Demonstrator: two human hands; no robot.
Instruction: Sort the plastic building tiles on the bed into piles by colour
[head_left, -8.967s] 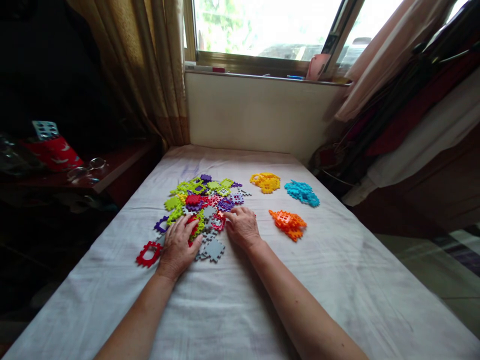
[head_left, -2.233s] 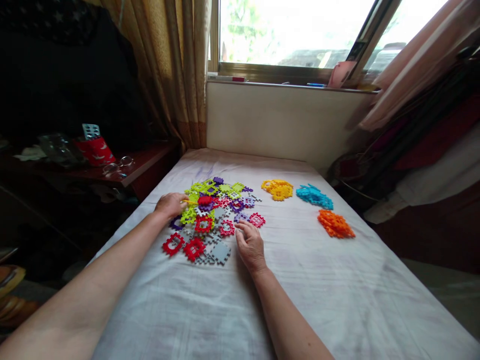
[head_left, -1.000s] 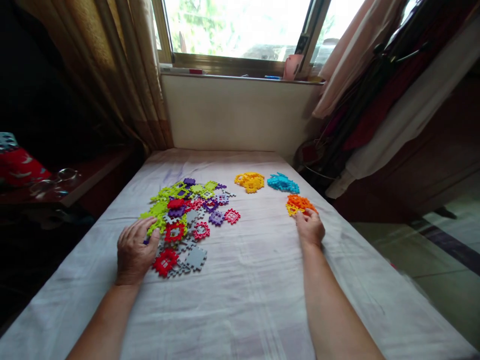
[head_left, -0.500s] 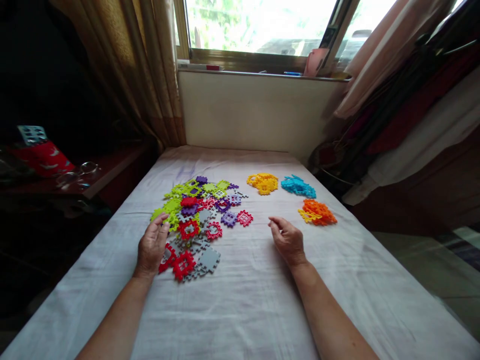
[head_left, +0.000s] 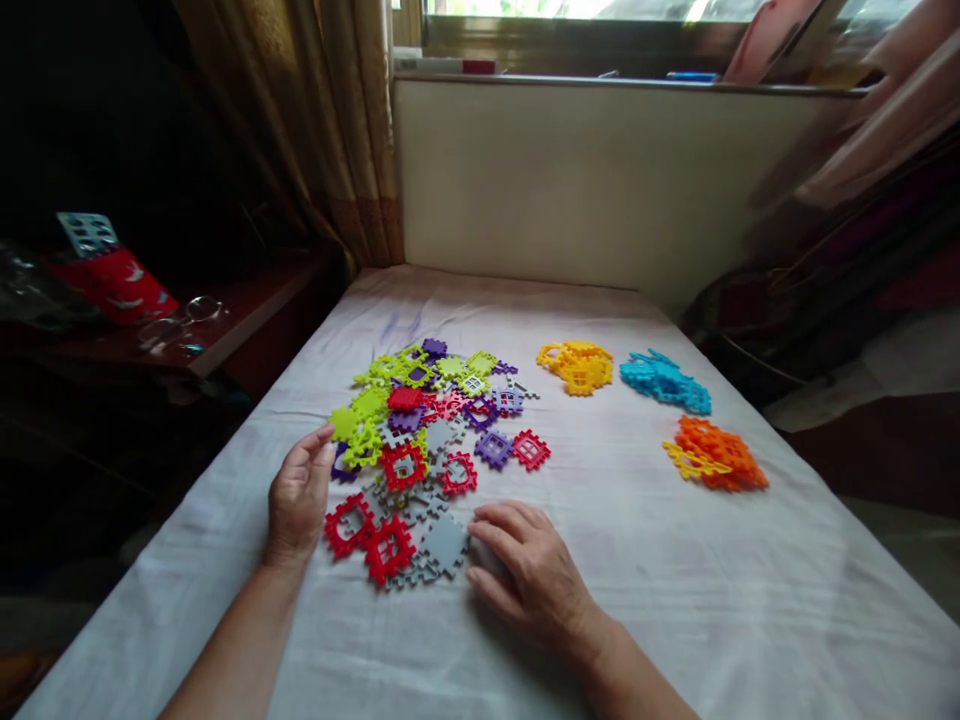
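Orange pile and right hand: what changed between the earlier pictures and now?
The orange pile has shifted right, to the near side of the blue pile. The right hand, which held a yellow piece at the orange pile a second ago, has let go and moved left beside a grey piece. The yellow piece lies at the orange pile's left edge. The yellow pile and blue pile stayed put.

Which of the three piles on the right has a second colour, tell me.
The orange pile, the one nearest the viewer: a yellow piece lies at its left edge. The yellow pile and the blue pile each show just one colour.
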